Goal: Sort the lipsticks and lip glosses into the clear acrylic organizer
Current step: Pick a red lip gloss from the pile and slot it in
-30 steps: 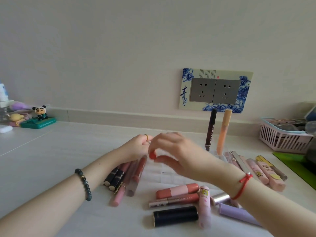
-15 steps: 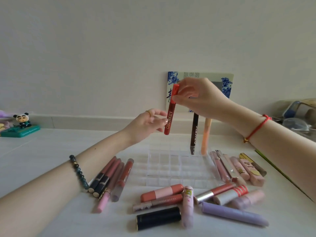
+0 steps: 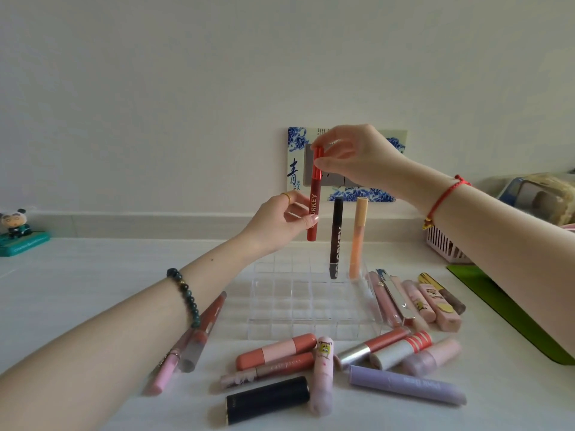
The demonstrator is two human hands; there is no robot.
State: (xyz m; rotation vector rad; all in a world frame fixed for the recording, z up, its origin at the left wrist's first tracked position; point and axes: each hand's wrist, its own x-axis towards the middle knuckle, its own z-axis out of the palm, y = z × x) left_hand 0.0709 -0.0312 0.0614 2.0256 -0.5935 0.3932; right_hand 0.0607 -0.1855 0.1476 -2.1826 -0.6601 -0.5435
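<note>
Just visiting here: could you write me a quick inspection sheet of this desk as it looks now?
Surface: white tabletop.
Job's things: clear organizer holds dark tube and peach tube upright; red tube held in the air; other tubes lie around.
Clutter: panda figurine, pink basket, green mat.
Hands: right hand pinches red tube's cap end; left hand holds its lower part.
Cables: nothing seen.
Surroundings: pale wall, blue-patterned socket plate.

Organizer (image 3: 311, 321) cells lie open from above, except back-right, apparently blocked by dark tube (image 3: 336, 237) and peach tube (image 3: 357, 241)
</note>
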